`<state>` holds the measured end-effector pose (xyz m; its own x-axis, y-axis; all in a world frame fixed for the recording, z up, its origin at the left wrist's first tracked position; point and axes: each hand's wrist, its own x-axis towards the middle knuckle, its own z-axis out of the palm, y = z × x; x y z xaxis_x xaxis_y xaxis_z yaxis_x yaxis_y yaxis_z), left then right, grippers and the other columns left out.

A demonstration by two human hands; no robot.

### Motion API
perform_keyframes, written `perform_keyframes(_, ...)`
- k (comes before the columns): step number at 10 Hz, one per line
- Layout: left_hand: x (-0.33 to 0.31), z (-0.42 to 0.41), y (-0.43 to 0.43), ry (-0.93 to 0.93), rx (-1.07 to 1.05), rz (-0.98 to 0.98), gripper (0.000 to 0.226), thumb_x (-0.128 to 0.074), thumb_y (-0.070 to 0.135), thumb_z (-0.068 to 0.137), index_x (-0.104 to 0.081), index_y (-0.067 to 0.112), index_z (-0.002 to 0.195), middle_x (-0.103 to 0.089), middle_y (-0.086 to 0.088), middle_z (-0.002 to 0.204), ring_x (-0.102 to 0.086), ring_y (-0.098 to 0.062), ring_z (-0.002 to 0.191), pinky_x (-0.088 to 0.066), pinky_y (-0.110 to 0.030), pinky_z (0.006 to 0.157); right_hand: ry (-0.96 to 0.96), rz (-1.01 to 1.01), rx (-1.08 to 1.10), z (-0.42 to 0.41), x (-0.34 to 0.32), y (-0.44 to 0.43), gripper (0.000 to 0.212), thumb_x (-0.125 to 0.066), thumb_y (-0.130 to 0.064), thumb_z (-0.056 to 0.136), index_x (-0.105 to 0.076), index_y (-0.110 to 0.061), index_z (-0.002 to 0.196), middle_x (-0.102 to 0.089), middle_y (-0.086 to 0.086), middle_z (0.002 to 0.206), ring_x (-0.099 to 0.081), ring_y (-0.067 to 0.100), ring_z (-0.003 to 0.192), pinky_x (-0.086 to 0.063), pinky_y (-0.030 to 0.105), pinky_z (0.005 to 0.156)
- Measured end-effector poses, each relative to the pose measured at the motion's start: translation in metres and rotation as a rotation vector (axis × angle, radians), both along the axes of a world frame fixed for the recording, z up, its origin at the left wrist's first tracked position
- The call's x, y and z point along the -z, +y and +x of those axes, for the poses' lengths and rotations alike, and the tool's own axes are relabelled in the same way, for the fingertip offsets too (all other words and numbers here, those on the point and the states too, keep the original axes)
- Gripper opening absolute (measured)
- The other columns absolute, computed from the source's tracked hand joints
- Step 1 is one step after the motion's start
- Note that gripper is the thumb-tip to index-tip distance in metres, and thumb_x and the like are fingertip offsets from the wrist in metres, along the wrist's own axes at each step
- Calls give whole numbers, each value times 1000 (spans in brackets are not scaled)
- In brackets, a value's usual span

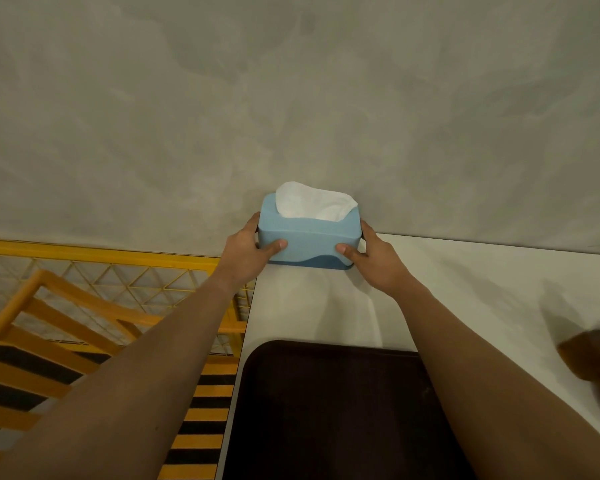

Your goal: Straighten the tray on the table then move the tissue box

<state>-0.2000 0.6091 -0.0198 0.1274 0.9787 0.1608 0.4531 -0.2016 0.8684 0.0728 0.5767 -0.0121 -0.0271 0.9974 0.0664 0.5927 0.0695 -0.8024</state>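
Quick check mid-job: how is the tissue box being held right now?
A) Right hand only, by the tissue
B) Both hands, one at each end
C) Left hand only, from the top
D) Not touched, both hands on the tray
B: the left hand and right hand each clasp one end of the blue tissue box, beyond the dark tray.

A single head-worn wide-angle camera looks forward and steeply down over the white table, close, facing the grey wall.
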Motion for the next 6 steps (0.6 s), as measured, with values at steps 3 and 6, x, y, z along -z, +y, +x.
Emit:
perform_keyframes(3, -1, 2, 0, 40, 4, -7, 68, -70, 46, 91, -41, 30, 150, -59, 12, 125, -62, -16, 106, -47, -8, 71, -21, -33, 4, -2, -2, -1, 74, -52, -66, 92, -21, -40, 153, -51, -18, 122, -54, -6, 91, -37, 4, 68)
perform_keyframes(6, -36, 5, -11, 266, -114, -84, 86, -73, 44, 88, -31, 8, 155, -48, -16, 148, -45, -35, 135, -42, -48, 109, -238, -153, 73, -2, -36, -9, 97, -63, -55, 91, -9, -11, 160, -28, 12, 162, -32, 34, 146, -32, 41, 113)
